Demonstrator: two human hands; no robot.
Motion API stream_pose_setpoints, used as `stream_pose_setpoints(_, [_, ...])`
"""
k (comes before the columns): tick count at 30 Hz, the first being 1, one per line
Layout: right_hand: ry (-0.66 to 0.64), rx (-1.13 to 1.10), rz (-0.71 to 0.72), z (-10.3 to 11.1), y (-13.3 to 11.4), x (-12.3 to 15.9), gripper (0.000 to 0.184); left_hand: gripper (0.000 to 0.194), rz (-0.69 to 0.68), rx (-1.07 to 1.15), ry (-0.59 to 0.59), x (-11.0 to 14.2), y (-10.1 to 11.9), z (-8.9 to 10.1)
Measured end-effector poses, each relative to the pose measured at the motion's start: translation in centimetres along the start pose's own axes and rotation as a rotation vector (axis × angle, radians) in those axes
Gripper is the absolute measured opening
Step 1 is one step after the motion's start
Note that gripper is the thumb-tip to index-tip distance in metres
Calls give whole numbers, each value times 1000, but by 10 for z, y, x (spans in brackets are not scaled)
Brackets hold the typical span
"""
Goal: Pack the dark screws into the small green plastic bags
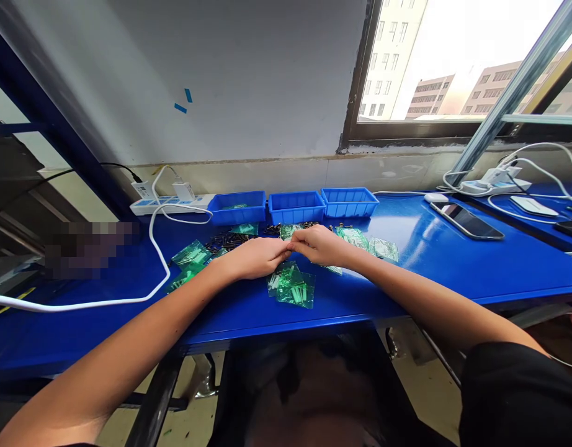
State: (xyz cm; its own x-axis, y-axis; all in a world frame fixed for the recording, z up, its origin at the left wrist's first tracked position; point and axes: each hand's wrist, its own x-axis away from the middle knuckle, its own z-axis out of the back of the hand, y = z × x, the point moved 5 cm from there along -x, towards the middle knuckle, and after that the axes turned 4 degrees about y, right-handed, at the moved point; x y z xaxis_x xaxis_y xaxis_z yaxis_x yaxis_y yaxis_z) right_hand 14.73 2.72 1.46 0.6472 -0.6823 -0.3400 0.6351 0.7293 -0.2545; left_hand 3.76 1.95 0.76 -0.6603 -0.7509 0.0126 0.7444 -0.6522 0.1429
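My left hand [262, 256] and my right hand [317, 244] meet over the middle of the blue table, fingertips pinched together. Whatever is between the fingers is hidden or too small to make out. Just behind them shows a small green plastic bag [290, 231]; whether they touch it I cannot tell. Nearer the front edge lie overlapping green bags [293, 287] with white pieces inside. More green bags [193, 256] lie left of my left hand, beside a pile of small dark screw-like parts [227, 241]. To the right of my right hand are other filled bags [353, 237].
Three blue bins [295, 207] line the back by the wall. A power strip [169, 203] stands at left, its white cable [159, 248] looping across the table. A phone [466, 220] lies at right, near another power strip [493, 180]. Small brass-coloured parts [340, 227] lie before the right bin.
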Motion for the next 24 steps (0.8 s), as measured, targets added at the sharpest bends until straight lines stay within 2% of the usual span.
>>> stream_pose_setpoints(5, [0,-112,14,2,-1,0,20,31,-4,13,-1,0,-1,0])
stream_pose_setpoints(12, [0,-144,14,3,-2,0,20,31,-12,40,6,1,-1,-1])
stream_pose_setpoints(24, [45,26,-34,4,-3,0,28,34,-7,7,12,0,-1,-2])
